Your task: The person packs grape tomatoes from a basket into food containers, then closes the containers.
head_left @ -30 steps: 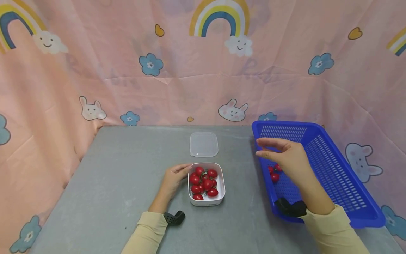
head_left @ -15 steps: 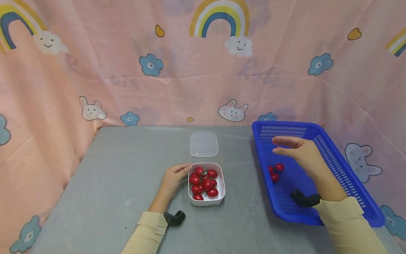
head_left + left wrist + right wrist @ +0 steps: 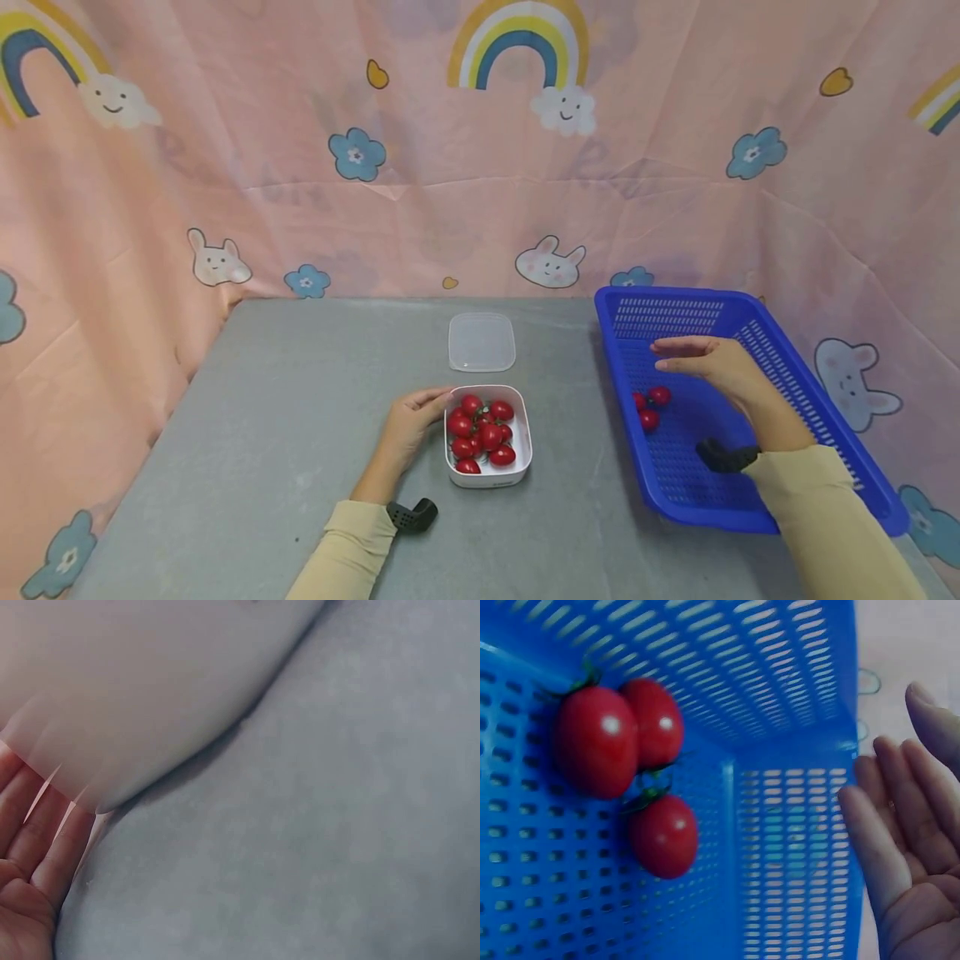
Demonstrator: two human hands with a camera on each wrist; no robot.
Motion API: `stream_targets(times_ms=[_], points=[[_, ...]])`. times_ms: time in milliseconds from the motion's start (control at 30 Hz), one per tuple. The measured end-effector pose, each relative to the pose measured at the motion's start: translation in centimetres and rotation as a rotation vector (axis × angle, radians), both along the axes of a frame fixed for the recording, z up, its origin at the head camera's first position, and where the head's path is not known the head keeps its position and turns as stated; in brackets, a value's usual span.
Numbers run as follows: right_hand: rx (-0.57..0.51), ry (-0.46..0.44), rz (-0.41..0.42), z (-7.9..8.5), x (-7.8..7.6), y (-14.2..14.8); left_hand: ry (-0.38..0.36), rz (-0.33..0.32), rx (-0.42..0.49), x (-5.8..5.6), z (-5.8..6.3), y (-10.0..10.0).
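Observation:
A white square box [image 3: 490, 480] with several small red tomatoes [image 3: 491, 437] in it stands mid-table. My left hand [image 3: 407, 427] touches its left side near the far corner; the left wrist view has its fingers [image 3: 30, 829] lying straight along the box wall [image 3: 127, 705]. Over the blue basket [image 3: 693, 500] on the right hovers my right hand [image 3: 723, 375], holding nothing, thumb and fingers apart. Three tomatoes with green stems lie together by the basket's left wall, and the right wrist view has the nearest tomato [image 3: 595, 742] clearly, away from the right fingers [image 3: 870, 840].
Behind the box, a clear square lid [image 3: 482, 342] lies flat on the grey table [image 3: 300, 417]. A pink printed curtain [image 3: 420, 217] hangs along the table's back and sides. The basket's raised walls surround the tomatoes there.
My right hand has moved right, farther over the basket, then sunk a little, with its fingers still apart. The left hand and the box have stayed put.

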State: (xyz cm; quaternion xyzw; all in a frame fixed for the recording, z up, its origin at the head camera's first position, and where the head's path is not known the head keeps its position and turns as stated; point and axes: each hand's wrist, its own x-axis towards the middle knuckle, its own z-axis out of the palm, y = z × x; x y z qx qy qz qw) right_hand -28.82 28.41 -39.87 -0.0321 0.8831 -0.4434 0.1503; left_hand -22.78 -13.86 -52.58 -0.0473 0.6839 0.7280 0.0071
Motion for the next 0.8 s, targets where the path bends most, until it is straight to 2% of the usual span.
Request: stream_targets(times_ms=[500, 667, 800], points=[[0.075, -0.098, 0.106, -2.2, -0.5, 1.0, 0.0, -0.001, -0.012, 0.1, -0.2, 0.0], [0.089, -0.125, 0.126, -2.8, -0.9, 1.4, -0.005, -0.001, 0.004, 0.0, -0.3, 0.0], [0.095, -0.142, 0.131, -3.1, -1.1, 1.8, 0.009, 0.001, -0.018, 0.1, -0.1, 0.0]])
